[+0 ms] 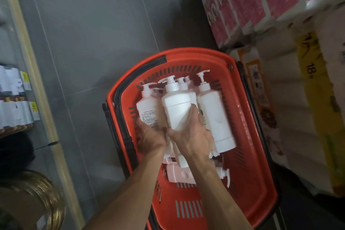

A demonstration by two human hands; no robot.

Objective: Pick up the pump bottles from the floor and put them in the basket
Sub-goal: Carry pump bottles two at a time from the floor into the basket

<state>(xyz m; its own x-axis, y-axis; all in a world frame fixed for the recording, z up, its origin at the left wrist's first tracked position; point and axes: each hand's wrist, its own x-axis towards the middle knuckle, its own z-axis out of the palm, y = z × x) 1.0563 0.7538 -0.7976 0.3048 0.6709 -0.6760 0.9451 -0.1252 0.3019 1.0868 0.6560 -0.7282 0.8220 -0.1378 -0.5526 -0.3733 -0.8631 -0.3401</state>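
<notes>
Head view: white pump bottle (176, 110) held over red basket (246, 145), gripped near base by right hand (192, 136), fingers curled round it. Labelled pump bottle (147, 110) alongside, cupped by left hand (152, 137), fingertips hidden. Could slip onto piled bottles (214, 117) if released high. Pink bottle (179, 173) below mostly covered.

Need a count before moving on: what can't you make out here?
Head view:
1. Bottles behind the middle bottle and right hand: overlapped, count unclear.
2. Most of the pink bottle: under the forearms.
3. Label on the left bottle, by the left hand: print too small.
4. The floor nearer the person: cut off by bottom edge.
</notes>
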